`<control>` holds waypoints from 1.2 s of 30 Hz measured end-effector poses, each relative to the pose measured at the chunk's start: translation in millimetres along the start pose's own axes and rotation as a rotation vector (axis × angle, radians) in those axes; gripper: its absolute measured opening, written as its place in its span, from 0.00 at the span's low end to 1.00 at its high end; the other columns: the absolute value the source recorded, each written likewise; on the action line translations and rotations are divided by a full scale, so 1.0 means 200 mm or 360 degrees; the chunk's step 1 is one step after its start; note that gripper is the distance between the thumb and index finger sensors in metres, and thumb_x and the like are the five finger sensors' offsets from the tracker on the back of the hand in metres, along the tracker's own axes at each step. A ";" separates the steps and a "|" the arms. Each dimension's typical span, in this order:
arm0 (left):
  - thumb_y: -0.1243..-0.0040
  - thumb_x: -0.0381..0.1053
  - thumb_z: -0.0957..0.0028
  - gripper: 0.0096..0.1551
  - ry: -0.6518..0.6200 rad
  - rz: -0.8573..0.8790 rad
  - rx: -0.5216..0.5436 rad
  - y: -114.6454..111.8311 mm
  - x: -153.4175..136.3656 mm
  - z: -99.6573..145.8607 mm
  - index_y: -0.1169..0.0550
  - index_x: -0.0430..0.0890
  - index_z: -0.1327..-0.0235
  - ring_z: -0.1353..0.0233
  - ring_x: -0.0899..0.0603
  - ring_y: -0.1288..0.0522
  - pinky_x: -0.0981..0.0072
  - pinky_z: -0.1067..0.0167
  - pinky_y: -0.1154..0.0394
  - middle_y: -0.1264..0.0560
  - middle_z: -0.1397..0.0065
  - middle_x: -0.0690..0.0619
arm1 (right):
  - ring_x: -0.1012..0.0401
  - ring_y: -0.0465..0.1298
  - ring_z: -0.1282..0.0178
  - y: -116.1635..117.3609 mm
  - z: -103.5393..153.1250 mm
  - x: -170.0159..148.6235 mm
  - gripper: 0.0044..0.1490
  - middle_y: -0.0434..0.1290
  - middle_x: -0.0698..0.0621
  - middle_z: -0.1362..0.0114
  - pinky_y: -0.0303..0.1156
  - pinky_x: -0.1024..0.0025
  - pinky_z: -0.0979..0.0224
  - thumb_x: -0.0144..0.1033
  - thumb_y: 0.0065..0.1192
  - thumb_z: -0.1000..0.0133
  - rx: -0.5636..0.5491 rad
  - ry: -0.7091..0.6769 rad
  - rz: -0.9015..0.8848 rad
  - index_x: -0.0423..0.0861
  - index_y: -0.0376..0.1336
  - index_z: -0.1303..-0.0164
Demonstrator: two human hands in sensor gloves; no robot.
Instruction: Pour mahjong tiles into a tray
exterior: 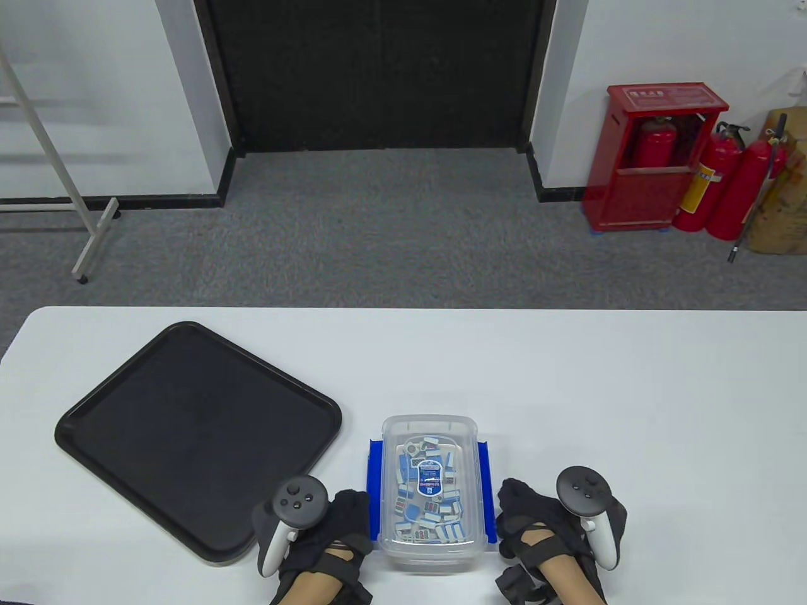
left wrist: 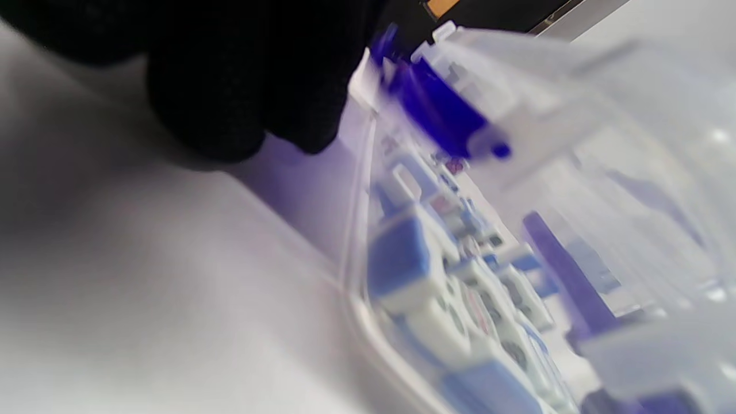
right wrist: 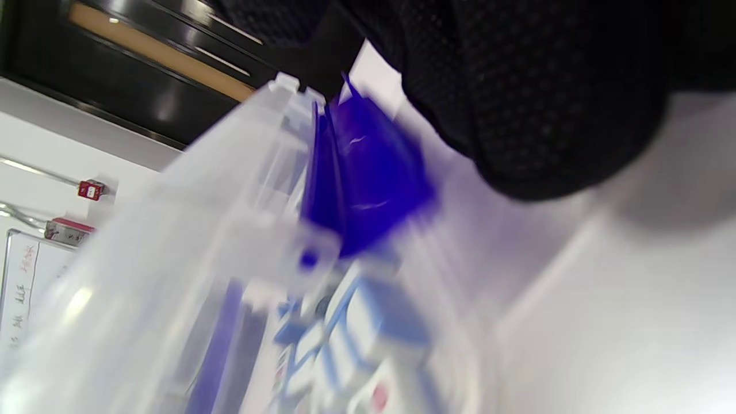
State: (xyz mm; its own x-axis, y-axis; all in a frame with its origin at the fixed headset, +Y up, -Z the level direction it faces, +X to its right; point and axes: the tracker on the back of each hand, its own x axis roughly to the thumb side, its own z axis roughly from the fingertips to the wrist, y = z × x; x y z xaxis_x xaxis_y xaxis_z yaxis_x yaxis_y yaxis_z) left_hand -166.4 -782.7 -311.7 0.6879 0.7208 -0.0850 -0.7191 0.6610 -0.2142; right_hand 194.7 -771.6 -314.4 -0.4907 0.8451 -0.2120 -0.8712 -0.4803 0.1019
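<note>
On the white table (exterior: 630, 378) over grey carpet (exterior: 378, 239), a box of tiles (exterior: 430, 495) bears an unreadable blue label, and I can't tell either hand's grip.

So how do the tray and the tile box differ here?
The black tray is opaque, wide and shallow; the clear plastic box is see-through, narrower and deeper, with blue side latches. The tray lies bare, while the box holds the mahjong tiles. The tray sits angled, the box square between both hands. Both rest on the white table.
</note>
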 end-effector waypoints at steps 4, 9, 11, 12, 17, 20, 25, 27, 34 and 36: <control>0.53 0.59 0.42 0.37 -0.0093 -0.0079 0.0109 0.05 0.02 0.02 0.29 0.30 0.38 0.56 0.31 0.17 0.43 0.61 0.23 0.18 0.51 0.36 | 0.45 0.78 0.68 -0.05 0.02 0.08 0.37 0.73 0.27 0.49 0.72 0.41 0.58 0.42 0.57 0.50 -0.0130 -0.0177 0.0177 0.35 0.63 0.34; 0.52 0.60 0.42 0.37 -0.0210 -0.0100 0.0115 0.04 0.08 0.05 0.30 0.34 0.33 0.47 0.27 0.21 0.39 0.54 0.25 0.21 0.42 0.33 | 0.42 0.77 0.61 0.02 0.03 0.12 0.36 0.70 0.26 0.44 0.70 0.39 0.53 0.45 0.61 0.50 0.0043 -0.0277 0.0147 0.36 0.66 0.37; 0.52 0.61 0.42 0.38 -0.0247 -0.0123 0.0094 0.02 0.11 0.06 0.30 0.35 0.31 0.44 0.25 0.23 0.38 0.52 0.26 0.23 0.39 0.33 | 0.42 0.77 0.60 0.04 0.04 0.12 0.38 0.69 0.26 0.43 0.70 0.39 0.52 0.48 0.61 0.50 0.0087 -0.0288 0.0188 0.35 0.66 0.37; 0.52 0.61 0.42 0.38 -0.0256 -0.0134 0.0082 0.01 0.11 0.06 0.29 0.35 0.30 0.43 0.25 0.24 0.38 0.52 0.26 0.24 0.37 0.32 | 0.42 0.77 0.60 0.05 0.04 0.13 0.39 0.69 0.26 0.43 0.70 0.39 0.52 0.49 0.60 0.50 0.0100 -0.0292 0.0195 0.34 0.66 0.37; 0.53 0.63 0.42 0.40 -0.0256 -0.0184 -0.0049 -0.05 0.13 0.07 0.30 0.36 0.28 0.36 0.22 0.29 0.36 0.48 0.29 0.29 0.31 0.30 | 0.42 0.77 0.58 0.10 0.04 0.12 0.45 0.67 0.25 0.41 0.69 0.38 0.50 0.53 0.59 0.50 0.0173 -0.0278 0.0247 0.31 0.62 0.35; 0.53 0.62 0.42 0.41 -0.0265 -0.0166 -0.0076 -0.07 0.14 0.07 0.32 0.34 0.28 0.35 0.21 0.31 0.36 0.46 0.30 0.31 0.30 0.29 | 0.42 0.76 0.57 0.13 0.04 0.11 0.46 0.66 0.24 0.40 0.69 0.38 0.50 0.54 0.59 0.49 0.0198 -0.0279 0.0275 0.30 0.60 0.34; 0.53 0.62 0.42 0.41 -0.0277 -0.0155 -0.0089 -0.08 0.14 0.07 0.34 0.33 0.27 0.34 0.21 0.33 0.35 0.45 0.31 0.33 0.29 0.29 | 0.42 0.76 0.57 0.14 0.04 0.13 0.46 0.65 0.24 0.40 0.69 0.38 0.50 0.53 0.58 0.49 0.0175 -0.0324 0.0306 0.28 0.59 0.35; 0.52 0.62 0.42 0.41 -0.0284 -0.0152 -0.0094 -0.08 0.14 0.06 0.34 0.32 0.27 0.34 0.21 0.33 0.35 0.44 0.31 0.34 0.29 0.28 | 0.41 0.76 0.57 0.14 0.04 0.13 0.46 0.65 0.23 0.41 0.69 0.38 0.50 0.52 0.59 0.49 0.0168 -0.0338 0.0311 0.27 0.59 0.35; 0.53 0.62 0.42 0.42 -0.0340 -0.0120 -0.0075 -0.07 0.17 0.08 0.36 0.32 0.27 0.33 0.20 0.36 0.35 0.43 0.33 0.36 0.28 0.28 | 0.40 0.76 0.57 0.12 0.06 0.17 0.46 0.65 0.23 0.41 0.69 0.37 0.50 0.51 0.58 0.49 0.0135 -0.0387 0.0297 0.26 0.59 0.35; 0.53 0.62 0.42 0.43 -0.0370 -0.0100 -0.0058 -0.06 0.19 0.09 0.37 0.32 0.26 0.32 0.20 0.37 0.35 0.42 0.35 0.38 0.27 0.28 | 0.41 0.76 0.57 0.10 0.06 0.18 0.46 0.65 0.23 0.41 0.69 0.37 0.50 0.50 0.58 0.49 0.0112 -0.0402 0.0273 0.26 0.59 0.36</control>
State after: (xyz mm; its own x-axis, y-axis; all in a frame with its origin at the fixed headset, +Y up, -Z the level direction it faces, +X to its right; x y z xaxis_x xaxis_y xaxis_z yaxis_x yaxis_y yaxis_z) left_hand -133.5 -759.8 -295.4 0.6871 0.7098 0.1549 -0.6687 0.7013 -0.2473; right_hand 158.3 -747.7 -307.5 -0.6116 0.7888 0.0612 -0.7698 -0.6112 0.1840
